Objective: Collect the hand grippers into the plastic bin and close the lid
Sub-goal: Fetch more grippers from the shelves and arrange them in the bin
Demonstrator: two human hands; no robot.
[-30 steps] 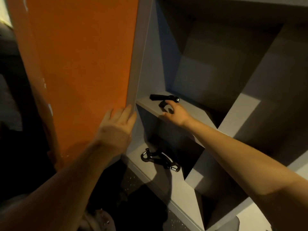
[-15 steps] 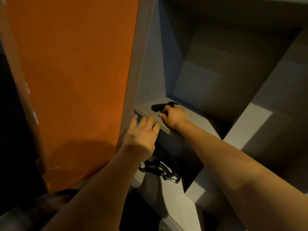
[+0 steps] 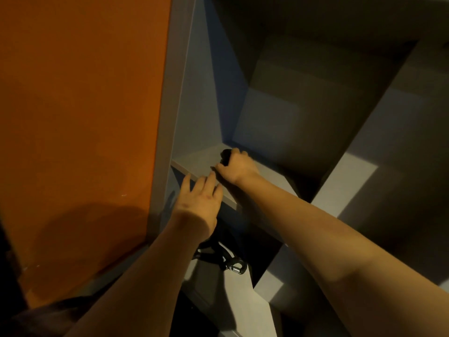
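A black hand gripper lies on the upper grey shelf of an open cabinet, and my right hand is closed around it; only its dark end shows past my fingers. My left hand hovers just below the shelf's front edge, fingers apart, holding nothing. On the lower shelf lies another black hand gripper with a metal spring, partly hidden by my left wrist. No plastic bin is in sight.
The orange cabinet door stands open on the left. Grey dividers split the cabinet into compartments on the right. The scene is dim.
My left hand left the orange door's edge and moved right, under the upper shelf. My right hand closed over the hand gripper and covers most of it now.
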